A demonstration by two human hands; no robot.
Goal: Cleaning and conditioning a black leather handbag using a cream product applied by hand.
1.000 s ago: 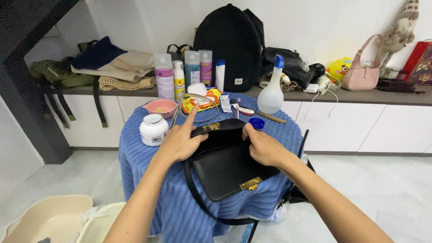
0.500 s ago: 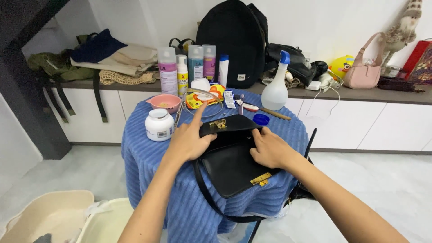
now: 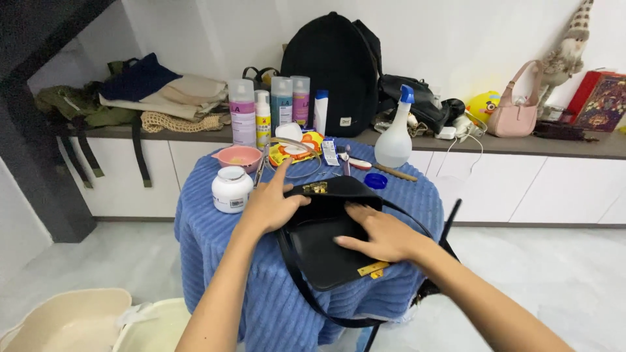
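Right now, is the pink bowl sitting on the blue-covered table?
Yes, the pink bowl rests on the blue cloth of the table, behind the white jar.

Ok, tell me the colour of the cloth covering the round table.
Blue, ribbed tablecloth, clearest in the head view.
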